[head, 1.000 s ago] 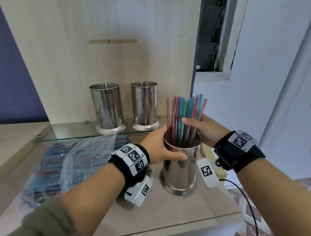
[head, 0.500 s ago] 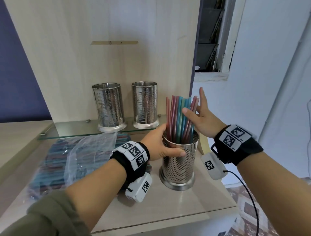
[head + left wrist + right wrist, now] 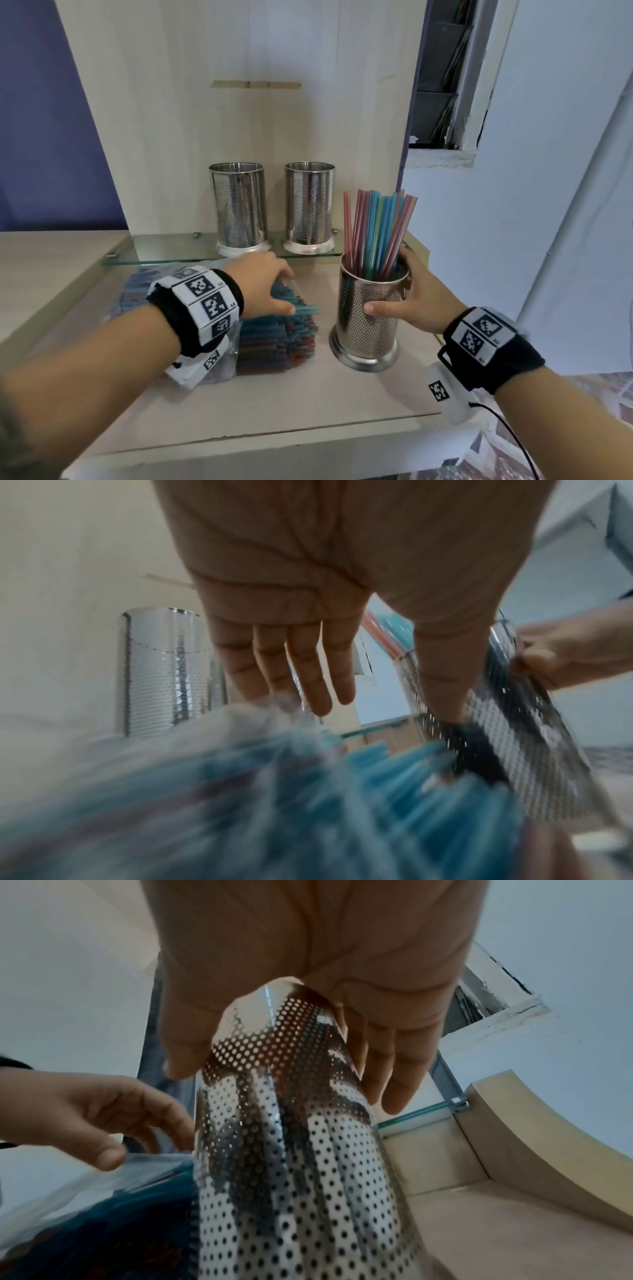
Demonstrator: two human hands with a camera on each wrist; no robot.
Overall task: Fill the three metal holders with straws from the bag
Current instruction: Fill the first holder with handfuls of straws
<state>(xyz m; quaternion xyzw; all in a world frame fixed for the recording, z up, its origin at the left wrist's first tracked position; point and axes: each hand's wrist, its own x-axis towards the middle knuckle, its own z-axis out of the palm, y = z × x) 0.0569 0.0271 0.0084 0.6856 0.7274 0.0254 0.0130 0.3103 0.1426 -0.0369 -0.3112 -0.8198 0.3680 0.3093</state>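
A perforated metal holder (image 3: 368,325) stands on the wooden counter (image 3: 291,401) with several red, blue and green straws (image 3: 376,233) upright in it. My right hand (image 3: 388,284) grips its side, thumb in front and fingers behind, and the right wrist view shows the same grip on the holder (image 3: 291,1150). My left hand (image 3: 284,291) hovers open over the clear bag of straws (image 3: 274,339), its fingers (image 3: 318,674) straight above the bag's mouth (image 3: 240,791). Two empty holders (image 3: 238,205) (image 3: 310,204) stand on the glass shelf (image 3: 171,246).
A wooden back panel (image 3: 239,120) rises behind the shelf. The counter ends just right of the filled holder, with a white wall (image 3: 548,205) beyond. Its front edge (image 3: 274,442) is near me. A black cable (image 3: 513,442) hangs from my right wrist.
My left hand let go of the filled holder and moved left onto the bag. My right hand came down from the straw tops and took hold of the holder's side.
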